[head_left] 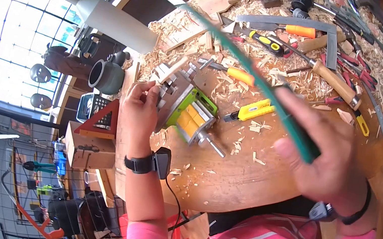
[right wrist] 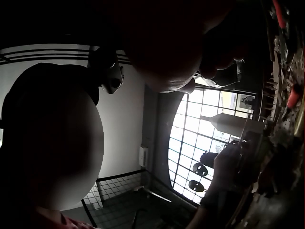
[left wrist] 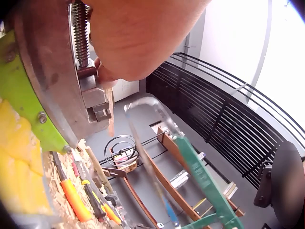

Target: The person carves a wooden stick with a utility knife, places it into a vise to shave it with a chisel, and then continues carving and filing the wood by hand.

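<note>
My right hand [head_left: 322, 150] grips the handle of a green-framed hacksaw [head_left: 236, 51], raised over the bench and slanting toward the far left; hand and saw are blurred. In the left wrist view the hacksaw [left wrist: 202, 176] shows its bright bent front end and thin blade. A green and grey bench vise [head_left: 177, 104] with a yellow part stands at the bench's left side. Between its jaws sits a thin wooden strip [head_left: 176, 67]. Beside the vise, my left hand [head_left: 141, 105] has curled fingers, thumb and forefinger pinching the strip's near end. The right wrist view is very dark.
Wood shavings cover the wooden bench [head_left: 243, 174]. A yellow utility knife [head_left: 255, 110] lies right of the vise, an orange-handled cutter [head_left: 240, 75] behind it. Chisels, pliers and a metal square [head_left: 290, 22] crowd the back. A cardboard box [head_left: 89, 147] stands at left.
</note>
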The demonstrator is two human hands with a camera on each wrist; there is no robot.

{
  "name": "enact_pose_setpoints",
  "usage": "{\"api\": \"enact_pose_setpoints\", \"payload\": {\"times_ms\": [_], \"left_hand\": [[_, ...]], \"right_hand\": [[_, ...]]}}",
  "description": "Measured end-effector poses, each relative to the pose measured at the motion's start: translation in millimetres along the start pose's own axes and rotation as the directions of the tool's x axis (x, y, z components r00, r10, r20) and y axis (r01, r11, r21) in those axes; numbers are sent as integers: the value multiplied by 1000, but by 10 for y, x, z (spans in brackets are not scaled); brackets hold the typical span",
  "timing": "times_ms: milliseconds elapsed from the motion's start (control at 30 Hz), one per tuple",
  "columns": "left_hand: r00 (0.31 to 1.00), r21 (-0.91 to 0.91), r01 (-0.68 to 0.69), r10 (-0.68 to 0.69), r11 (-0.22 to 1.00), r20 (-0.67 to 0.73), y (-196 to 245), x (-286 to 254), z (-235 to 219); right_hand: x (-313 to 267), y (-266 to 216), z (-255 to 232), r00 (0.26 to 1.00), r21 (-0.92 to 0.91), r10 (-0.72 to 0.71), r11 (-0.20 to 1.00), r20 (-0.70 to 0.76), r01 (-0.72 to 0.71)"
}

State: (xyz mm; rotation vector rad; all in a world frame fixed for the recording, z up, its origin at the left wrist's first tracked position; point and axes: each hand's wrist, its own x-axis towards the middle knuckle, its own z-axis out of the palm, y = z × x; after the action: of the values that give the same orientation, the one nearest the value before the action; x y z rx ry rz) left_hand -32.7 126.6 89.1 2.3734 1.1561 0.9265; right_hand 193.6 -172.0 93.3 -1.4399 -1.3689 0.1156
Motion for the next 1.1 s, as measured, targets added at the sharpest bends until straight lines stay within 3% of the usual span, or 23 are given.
{"api": "enact_pose_setpoints", "payload": {"times_ms": [33,67,100,167,233,300,367,433,533,600,833,1100], "left_hand": [[996,70,-86,87,994,-16,2,-57,7],[987,16,-160,160,987,-26,6,-195,-4],[992,-85,-115,119,990,36,166,-402,-45],[962,-149,-228,246,962,121,203,-708,-60],[970,-227,-150,188,962,156,158,-1026,-6],[921,-297,-213,293,931,257,90,-1287,13],[937,-304,-124,212,944,276,46,-1519,11],[917,-224,-199,262,954,302,-52,-1656,33],[923,-137,-220,252,966,290,-137,-1780,47],[923,-121,-206,234,971,306,-174,-1828,36],[931,-121,-198,225,973,289,-252,-1883,41],[941,-155,-151,190,976,281,-259,-1882,24]], "right_hand": [[-32,46,-77,1000,-139,1,990,-2,-1],[-66,148,-101,998,-273,-41,962,-37,29],[-114,268,-148,999,-288,-46,957,-13,40],[-179,496,-246,996,-382,-83,920,19,83],[-232,648,-254,995,-491,-51,867,84,86],[-228,752,-249,990,-592,-31,799,137,107],[-219,828,-219,976,-671,-160,709,147,217],[-209,887,-194,968,-686,-156,684,196,249],[-172,956,-131,930,-673,-261,642,259,367],[-186,1001,-122,949,-708,-64,651,307,273],[13,1117,-47,908,-688,-161,605,387,401],[70,1143,-41,881,-697,-61,587,469,411]]}}
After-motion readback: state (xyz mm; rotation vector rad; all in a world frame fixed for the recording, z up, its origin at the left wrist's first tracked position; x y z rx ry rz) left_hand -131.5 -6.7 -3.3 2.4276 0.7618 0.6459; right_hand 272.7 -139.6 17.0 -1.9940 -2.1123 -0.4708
